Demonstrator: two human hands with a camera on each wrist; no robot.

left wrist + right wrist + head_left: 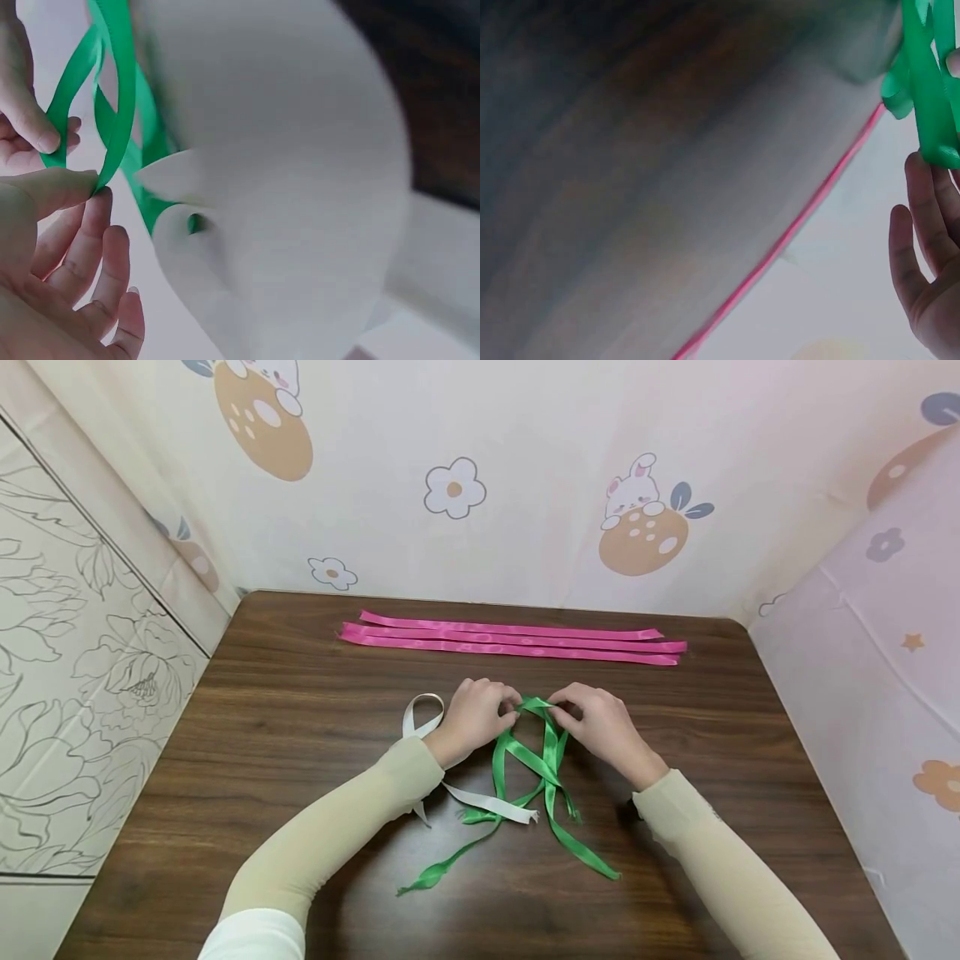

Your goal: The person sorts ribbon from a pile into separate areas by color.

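Note:
Green ribbons (532, 762) hang crossed and looped between the two hands over the table's middle, loose ends trailing toward the near side. At their top, my left hand (474, 714) pinches green ribbon between thumb and fingertips, as the left wrist view also shows. Close by on the right, my right hand (603, 722) pinches another part of the green ribbon, its remaining fingers loosely bent in the right wrist view. A white ribbon (487, 803) loops beside and below the left wrist, one end lying across the green. It looms large and blurred in the left wrist view.
Three pink ribbons (480, 637) lie side by side along the back of the dark wooden table (285, 710). Behind the table hangs a curtain (525, 527) printed with rabbits and flowers. A floral-patterned panel (90, 635) stands at the left.

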